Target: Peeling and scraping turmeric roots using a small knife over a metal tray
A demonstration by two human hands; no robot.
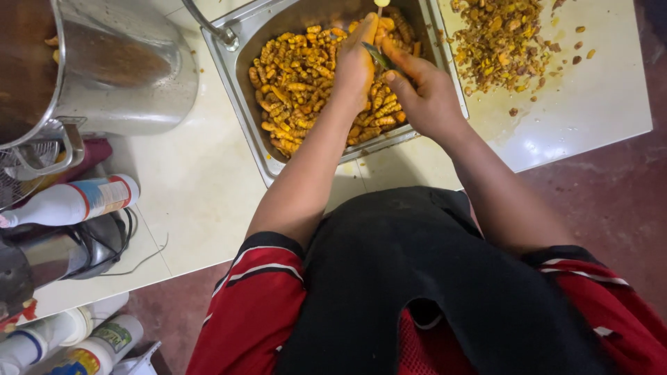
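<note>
- the left hand [356, 66] is curled shut around one orange root piece [381, 31], just over the metal tray [244, 90].
- that piece sticks up past the fingertips. its long side points away from the person, toward the far end of the tray.
- the right hand [427, 97] is closed on a small knife [379, 57]. the blade points across at the left hand and looks like it touches the piece, or is very near it.
- the two hands are close together, almost touching, with the knife between them.
- both hands are over the far right part of the tray. the left hand is the one on the piece, so it is nearer to it. the right hand comes in from the side.
- right under the hands lies a big heap of the orange, bumpy roots [299, 83]. most of the heap is to the left of the hands.
- to the right of the right hand, well apart, a pile of brown and yellow peelings [500, 42] sits on the white table [597, 104].
- far off to the left of the left hand stands a big shiny metal pot [121, 69].
- nearer the person on the left side lies a white spray can [76, 201] on its side, with more bottles [76, 344] lower down.
- the person wears a red shirt with a black apron [431, 292].
</note>
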